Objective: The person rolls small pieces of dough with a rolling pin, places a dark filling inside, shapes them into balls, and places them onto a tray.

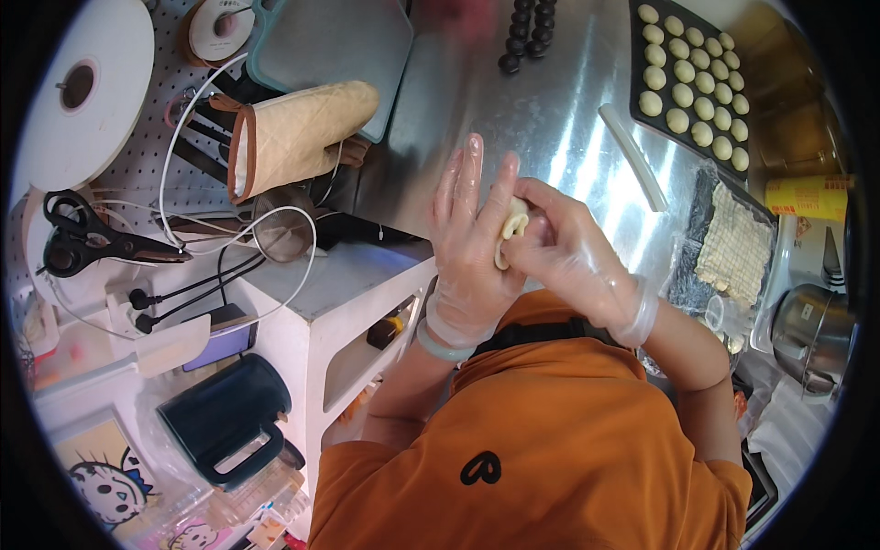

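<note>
A small piece of pale dough (pixel 510 240) is between my two hands, in front of my chest; its edge looks curled or folded. My left hand (pixel 469 234), in a clear plastic glove, supports the dough at its thumb side while some fingers stretch upward. My right hand (pixel 573 243), gloved likewise, has its fingers closed around the dough and pressing at its edge. What lies inside the dough is hidden by the fingers. Beyond the hands, dark round balls (pixel 527 35) sit in rows on the steel table (pixel 431 119).
A dark tray (pixel 639 128) of pale dough balls stands at the far right. A white stick (pixel 634 158) lies nearer. Dough pieces on a netted sheet (pixel 733 243) and a steel bowl (pixel 811 335) are at right. Leftward are an oven mitt (pixel 302 133), scissors (pixel 87 240), cables and a dark mug (pixel 220 412).
</note>
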The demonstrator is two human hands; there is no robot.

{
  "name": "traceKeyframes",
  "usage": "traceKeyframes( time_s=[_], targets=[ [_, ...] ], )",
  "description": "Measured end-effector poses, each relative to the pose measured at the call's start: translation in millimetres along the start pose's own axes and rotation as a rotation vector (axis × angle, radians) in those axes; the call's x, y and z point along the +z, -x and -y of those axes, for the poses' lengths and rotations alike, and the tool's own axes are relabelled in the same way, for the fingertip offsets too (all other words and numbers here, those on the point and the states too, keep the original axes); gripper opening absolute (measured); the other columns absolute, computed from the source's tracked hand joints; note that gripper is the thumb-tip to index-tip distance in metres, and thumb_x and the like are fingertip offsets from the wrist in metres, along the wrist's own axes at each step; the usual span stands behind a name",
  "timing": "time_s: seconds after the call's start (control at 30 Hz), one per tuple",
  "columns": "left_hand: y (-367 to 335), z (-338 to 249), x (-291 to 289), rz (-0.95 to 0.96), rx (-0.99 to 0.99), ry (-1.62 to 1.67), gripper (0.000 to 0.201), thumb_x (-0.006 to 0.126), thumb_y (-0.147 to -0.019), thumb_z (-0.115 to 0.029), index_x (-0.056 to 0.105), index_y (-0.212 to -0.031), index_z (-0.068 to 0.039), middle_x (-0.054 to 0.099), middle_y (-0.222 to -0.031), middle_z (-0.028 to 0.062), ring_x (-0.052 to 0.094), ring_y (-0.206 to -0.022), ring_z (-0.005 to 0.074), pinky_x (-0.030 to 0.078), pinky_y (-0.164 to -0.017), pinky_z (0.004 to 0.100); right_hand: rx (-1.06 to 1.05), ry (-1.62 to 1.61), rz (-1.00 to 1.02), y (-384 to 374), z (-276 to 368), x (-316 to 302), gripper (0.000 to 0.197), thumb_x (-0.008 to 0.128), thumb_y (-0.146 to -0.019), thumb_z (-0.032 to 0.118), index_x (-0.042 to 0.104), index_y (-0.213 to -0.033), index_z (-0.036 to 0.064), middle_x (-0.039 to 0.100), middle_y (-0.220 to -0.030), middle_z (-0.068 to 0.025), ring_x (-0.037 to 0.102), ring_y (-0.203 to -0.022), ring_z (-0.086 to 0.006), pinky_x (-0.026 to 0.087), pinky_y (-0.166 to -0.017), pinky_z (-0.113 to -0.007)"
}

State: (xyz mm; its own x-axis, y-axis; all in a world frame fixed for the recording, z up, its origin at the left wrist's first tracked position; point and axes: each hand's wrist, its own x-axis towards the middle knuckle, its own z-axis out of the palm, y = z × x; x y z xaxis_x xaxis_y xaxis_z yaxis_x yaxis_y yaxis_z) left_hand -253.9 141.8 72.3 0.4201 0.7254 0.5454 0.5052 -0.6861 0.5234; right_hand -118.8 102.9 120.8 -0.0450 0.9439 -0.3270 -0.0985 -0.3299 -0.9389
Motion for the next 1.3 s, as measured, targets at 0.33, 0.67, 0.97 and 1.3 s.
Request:
traceKeyframes(
  time_s=[0.33,0.67,0.97,1.3],
  targets=[
    [-20.1,-1.5,-19.4,0.228,0.163,0.034,0.069,0.068,-0.077,-0.028,0.049,-0.136,0.002,0.044,-0.145,0.0214,0.043,-0.131,0.0397,0.033,-0.105,0.048,-0.076,0.037,0.142,-0.5,4.0,-11.0,0.044,0.061,-0.078,0.008,0.053,-0.119,-0.0057,0.063,-0.092,-0.0128,0.058,-0.082,-0.0145,0.049,-0.074,-0.029],
    [-8.1,-3.1,-4.8,-0.001,0.182,-0.019,0.052,0.066,-0.083,-0.021,0.058,-0.129,0.002,0.051,-0.14,0.0212,0.049,-0.125,0.0405,0.036,-0.102,0.047,-0.068,-0.01,-0.045,5.9,3.5,2.1,0.04,0.062,-0.08,0.007,0.052,-0.117,-0.003,0.054,-0.079,-0.0052,0.051,-0.075,-0.0097,0.047,-0.067,-0.025],
    [-7.5,-3.1,-6.7,0.087,0.07,0.161,0.074,0.069,-0.078,-0.03,0.046,-0.139,0.004,0.044,-0.143,0.0265,0.046,-0.127,0.0441,0.035,-0.104,0.0475,0.028,-0.043,0.144,2.2,9.9,-15.9,0.043,0.062,-0.078,0.006,0.053,-0.119,-0.0034,0.064,-0.097,-0.0123,0.06,-0.086,-0.0144,0.05,-0.078,-0.028],
    [-4.1,-2.8,-6.3,0.067,0.177,-0.038,0.055,0.063,-0.083,-0.023,0.055,-0.132,0.002,0.05,-0.14,0.0223,0.048,-0.125,0.042,0.035,-0.102,0.0469,-0.01,0.093,-0.003,10.8,6.2,-3.0,0.043,0.063,-0.075,0.005,0.052,-0.116,-0.0025,0.051,-0.077,-0.0043,0.049,-0.072,-0.0098,0.046,-0.068,-0.024]
  ],
)
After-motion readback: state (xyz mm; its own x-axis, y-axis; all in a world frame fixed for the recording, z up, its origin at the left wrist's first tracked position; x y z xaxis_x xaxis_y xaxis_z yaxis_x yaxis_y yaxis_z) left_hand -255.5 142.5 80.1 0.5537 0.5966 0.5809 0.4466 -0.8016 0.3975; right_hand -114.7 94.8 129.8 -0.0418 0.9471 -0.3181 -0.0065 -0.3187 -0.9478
